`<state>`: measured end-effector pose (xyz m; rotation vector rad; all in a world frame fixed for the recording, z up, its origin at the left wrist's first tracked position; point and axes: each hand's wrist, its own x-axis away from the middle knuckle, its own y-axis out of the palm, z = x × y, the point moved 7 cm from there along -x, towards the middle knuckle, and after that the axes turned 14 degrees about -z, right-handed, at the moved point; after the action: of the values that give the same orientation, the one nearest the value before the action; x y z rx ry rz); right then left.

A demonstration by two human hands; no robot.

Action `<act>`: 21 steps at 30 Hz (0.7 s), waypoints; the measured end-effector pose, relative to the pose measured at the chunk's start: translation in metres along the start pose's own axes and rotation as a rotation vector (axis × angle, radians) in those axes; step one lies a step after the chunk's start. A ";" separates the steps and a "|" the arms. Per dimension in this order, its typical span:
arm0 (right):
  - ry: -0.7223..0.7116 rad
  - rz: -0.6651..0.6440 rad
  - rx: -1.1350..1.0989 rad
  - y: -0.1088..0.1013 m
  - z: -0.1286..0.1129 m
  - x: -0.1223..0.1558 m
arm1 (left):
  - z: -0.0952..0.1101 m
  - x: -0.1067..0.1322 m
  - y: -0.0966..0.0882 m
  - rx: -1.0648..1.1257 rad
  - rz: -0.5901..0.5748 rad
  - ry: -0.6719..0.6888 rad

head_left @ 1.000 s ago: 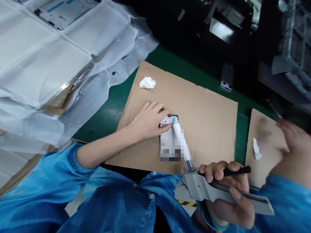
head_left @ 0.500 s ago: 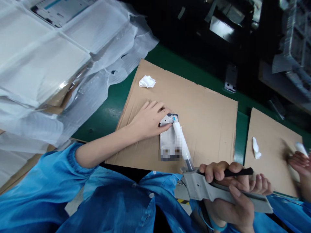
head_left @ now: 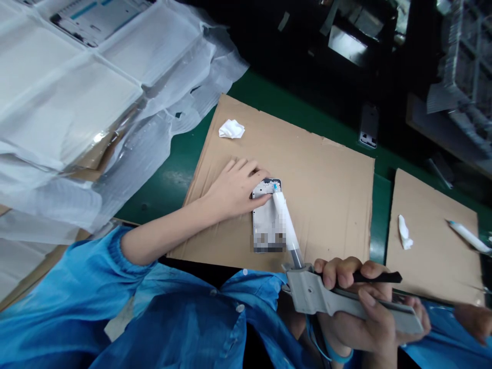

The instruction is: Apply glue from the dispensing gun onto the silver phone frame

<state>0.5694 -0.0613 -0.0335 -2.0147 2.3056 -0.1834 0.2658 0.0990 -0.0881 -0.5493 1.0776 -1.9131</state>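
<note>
A silver phone frame [head_left: 264, 218] lies on a cardboard sheet [head_left: 323, 169]. My left hand [head_left: 239, 189] holds its upper left side, the thumb across its face and the fingertips at the top edge. My right hand [head_left: 365, 302] grips a grey dispensing gun [head_left: 313, 291] with a black lever. From the gun's front runs a white glue syringe [head_left: 286, 220], tilted toward the frame. Its blue tip sits at the frame's top right part, by my left thumb; whether it touches I cannot tell. Blurred blocks hide the frame's lower end.
A crumpled white tissue [head_left: 231, 129] lies at the board's upper left. White plastic trays [head_left: 69, 97] stand at the left, one holding a phone frame. On the right, another cardboard sheet [head_left: 430, 225] bears a tissue and a white syringe [head_left: 469, 237], with a co-worker's hand [head_left: 474, 322] below.
The co-worker's hand has dropped toward the lower right, and the white syringe there shows more fully over the board. My hands, the gun and the phone frame have hardly moved.
</note>
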 end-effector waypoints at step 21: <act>-0.049 0.109 -0.245 0.036 -0.030 -0.009 | 0.000 0.000 0.001 0.009 -0.019 -0.007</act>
<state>0.5308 -0.0464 -0.0087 -1.9609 2.5051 0.1609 0.2660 0.0994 -0.0888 -0.5625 1.0616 -1.9300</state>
